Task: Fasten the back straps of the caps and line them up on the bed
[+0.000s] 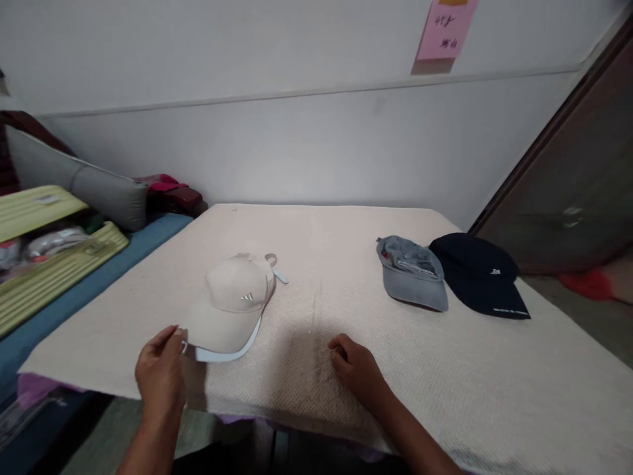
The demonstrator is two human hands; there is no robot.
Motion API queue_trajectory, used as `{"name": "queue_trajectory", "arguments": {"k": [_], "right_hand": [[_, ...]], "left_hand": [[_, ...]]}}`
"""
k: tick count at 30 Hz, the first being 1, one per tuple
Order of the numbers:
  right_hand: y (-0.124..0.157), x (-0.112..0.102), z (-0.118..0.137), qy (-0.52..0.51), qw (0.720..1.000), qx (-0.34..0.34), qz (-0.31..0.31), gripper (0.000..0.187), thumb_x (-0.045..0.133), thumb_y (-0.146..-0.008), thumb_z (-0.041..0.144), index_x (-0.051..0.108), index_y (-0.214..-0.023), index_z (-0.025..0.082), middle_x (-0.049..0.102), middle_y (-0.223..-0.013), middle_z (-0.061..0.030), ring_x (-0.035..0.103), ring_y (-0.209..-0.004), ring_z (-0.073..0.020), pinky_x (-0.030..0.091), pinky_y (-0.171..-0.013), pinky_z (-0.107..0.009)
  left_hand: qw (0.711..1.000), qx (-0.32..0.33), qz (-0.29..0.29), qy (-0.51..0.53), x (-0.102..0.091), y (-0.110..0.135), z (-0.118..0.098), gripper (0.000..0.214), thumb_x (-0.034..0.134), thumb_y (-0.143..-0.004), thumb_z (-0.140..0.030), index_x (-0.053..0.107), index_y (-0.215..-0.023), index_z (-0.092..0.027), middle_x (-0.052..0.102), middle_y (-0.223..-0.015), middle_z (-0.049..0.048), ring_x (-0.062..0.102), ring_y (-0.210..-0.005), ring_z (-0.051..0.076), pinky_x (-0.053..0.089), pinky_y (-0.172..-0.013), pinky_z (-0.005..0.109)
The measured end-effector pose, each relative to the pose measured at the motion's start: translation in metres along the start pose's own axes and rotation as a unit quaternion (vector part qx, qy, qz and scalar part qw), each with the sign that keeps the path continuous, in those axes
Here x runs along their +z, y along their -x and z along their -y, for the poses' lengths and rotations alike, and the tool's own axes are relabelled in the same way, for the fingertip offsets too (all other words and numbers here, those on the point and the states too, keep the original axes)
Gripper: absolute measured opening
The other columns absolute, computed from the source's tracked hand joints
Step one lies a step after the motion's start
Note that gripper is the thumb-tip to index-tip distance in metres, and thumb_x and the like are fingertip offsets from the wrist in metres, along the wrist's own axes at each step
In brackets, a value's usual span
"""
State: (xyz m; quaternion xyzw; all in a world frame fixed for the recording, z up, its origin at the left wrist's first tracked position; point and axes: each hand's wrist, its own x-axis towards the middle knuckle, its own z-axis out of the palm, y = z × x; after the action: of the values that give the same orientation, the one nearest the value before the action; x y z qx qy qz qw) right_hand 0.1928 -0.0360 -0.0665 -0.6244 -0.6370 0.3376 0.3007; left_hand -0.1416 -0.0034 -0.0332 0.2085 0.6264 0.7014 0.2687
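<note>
A beige cap (232,303) with a pale blue under-brim lies on the cream table cover (346,277), brim toward me. My left hand (161,373) pinches the near left edge of its brim. My right hand (356,366) rests on the cover to the right of the cap, fingers curled under, holding nothing I can see. Farther right sit a grey cap (413,272) and a dark navy cap (479,272), side by side and touching, out of reach of either hand.
A white wall stands behind the table with a pink note (446,30) stuck high up. At left are a blue mattress (64,297), yellow-green padded bags (44,257) and a grey cushion (106,191). A brown cabinet door (573,185) is at right.
</note>
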Motion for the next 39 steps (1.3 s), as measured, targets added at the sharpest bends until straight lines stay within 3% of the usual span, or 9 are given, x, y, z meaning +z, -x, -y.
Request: {"name": "queue_trajectory", "arguments": {"k": [8, 12, 17, 19, 22, 26, 29, 32, 39], "right_hand": [[0.0, 0.001, 0.0, 0.003, 1.0, 0.006, 0.003, 0.015, 0.043, -0.079, 0.016, 0.056, -0.086, 0.018, 0.06, -0.064, -0.0018, 0.054, -0.06, -0.0157, 0.032, -0.056, -0.026], [-0.001, 0.001, 0.0, -0.014, 1.0, 0.015, 0.001, 0.013, 0.045, -0.077, 0.016, 0.056, -0.083, 0.019, 0.058, -0.062, -0.0008, 0.053, -0.057, -0.015, 0.033, -0.056, -0.026], [-0.005, 0.004, -0.007, -0.174, 0.983, 0.054, 0.004, 0.006, 0.05, -0.077, 0.021, 0.056, -0.08, 0.019, 0.053, -0.056, 0.0026, 0.049, -0.048, -0.0123, 0.035, -0.051, -0.025], [-0.007, 0.002, -0.007, -0.291, 0.952, 0.097, -0.007, 0.014, 0.054, -0.079, 0.032, 0.057, -0.078, 0.019, 0.055, -0.057, 0.002, 0.049, -0.046, -0.012, 0.035, -0.047, -0.025], [-0.008, -0.009, -0.005, -0.479, 0.862, 0.164, -0.024, 0.033, 0.057, -0.078, 0.05, 0.059, -0.08, 0.017, 0.061, -0.064, -0.0018, 0.056, -0.052, -0.0133, 0.039, -0.048, -0.024], [-0.007, -0.036, -0.003, -0.647, 0.747, 0.147, -0.047, 0.027, 0.066, -0.076, 0.045, 0.062, -0.083, 0.019, 0.067, -0.07, -0.001, 0.062, -0.061, -0.0131, 0.048, -0.058, -0.024], [-0.002, -0.057, -0.007, -0.683, 0.717, 0.124, -0.061, 0.019, 0.069, -0.075, 0.031, 0.064, -0.09, 0.021, 0.071, -0.078, 0.0002, 0.064, -0.067, -0.0146, 0.05, -0.066, -0.026], [0.007, -0.068, -0.009, -0.67, 0.728, 0.136, -0.059, 0.02, 0.07, -0.074, 0.027, 0.065, -0.092, 0.021, 0.072, -0.08, -0.0002, 0.065, -0.068, -0.0163, 0.05, -0.068, -0.028], [0.029, -0.064, -0.007, -0.64, 0.755, 0.067, 0.128, 0.035, 0.073, -0.067, 0.021, 0.065, -0.101, 0.018, 0.07, -0.091, -0.005, 0.065, -0.076, -0.017, 0.046, -0.075, -0.031]], "left_hand": [[0.978, -0.119, 0.062, 0.161, 0.022, 0.016, -0.011, 0.023, 0.072, -0.062, -0.004, 0.054, -0.071, -0.015, 0.057, -0.064, -0.0035, 0.056, -0.056, 0.01, 0.046, -0.042, 0.016], [0.959, -0.16, 0.163, 0.168, 0.032, 0.038, -0.012, 0.016, 0.068, -0.066, -0.002, 0.057, -0.068, -0.013, 0.067, -0.076, 0.002, 0.064, -0.073, 0.015, 0.058, -0.062, 0.024], [0.895, -0.229, 0.328, 0.198, 0.051, 0.085, -0.007, 0.033, 0.068, -0.066, -0.005, 0.064, -0.098, -0.015, 0.071, -0.097, 0.008, 0.064, -0.098, 0.024, 0.054, -0.084, 0.034], [0.864, -0.257, 0.386, 0.196, 0.057, 0.102, -0.004, 0.04, 0.069, -0.067, -0.008, 0.063, -0.106, -0.014, 0.071, -0.101, 0.0099, 0.062, -0.102, 0.025, 0.052, -0.086, 0.034], [0.83, -0.279, 0.45, 0.177, 0.062, 0.123, -0.001, 0.045, 0.071, -0.065, -0.01, 0.062, -0.109, -0.014, 0.07, -0.105, 0.0113, 0.063, -0.099, 0.025, 0.052, -0.082, 0.031], [0.769, -0.322, 0.539, 0.119, 0.063, 0.146, 0.002, 0.051, 0.076, -0.061, -0.014, 0.062, -0.11, -0.013, 0.07, -0.104, 0.0135, 0.066, -0.089, 0.025, 0.052, -0.072, 0.029], [0.686, -0.365, 0.625, 0.081, 0.063, 0.16, 0.001, 0.059, 0.078, -0.06, -0.016, 0.061, -0.116, -0.013, 0.068, -0.108, 0.0153, 0.065, -0.091, 0.028, 0.052, -0.071, 0.031], [0.631, -0.389, 0.666, 0.083, 0.067, 0.167, -0.001, 0.053, 0.074, -0.068, -0.025, 0.061, -0.117, -0.012, 0.064, -0.117, 0.0178, 0.06, -0.104, 0.034, 0.049, -0.084, 0.041], [0.754, -0.442, 0.441, 0.202, 0.086, 0.136, -0.013, 0.044, 0.051, -0.085, -0.041, 0.062, -0.118, -0.015, 0.072, -0.101, 0.012, 0.062, -0.105, 0.032, 0.044, -0.095, 0.046]]}}
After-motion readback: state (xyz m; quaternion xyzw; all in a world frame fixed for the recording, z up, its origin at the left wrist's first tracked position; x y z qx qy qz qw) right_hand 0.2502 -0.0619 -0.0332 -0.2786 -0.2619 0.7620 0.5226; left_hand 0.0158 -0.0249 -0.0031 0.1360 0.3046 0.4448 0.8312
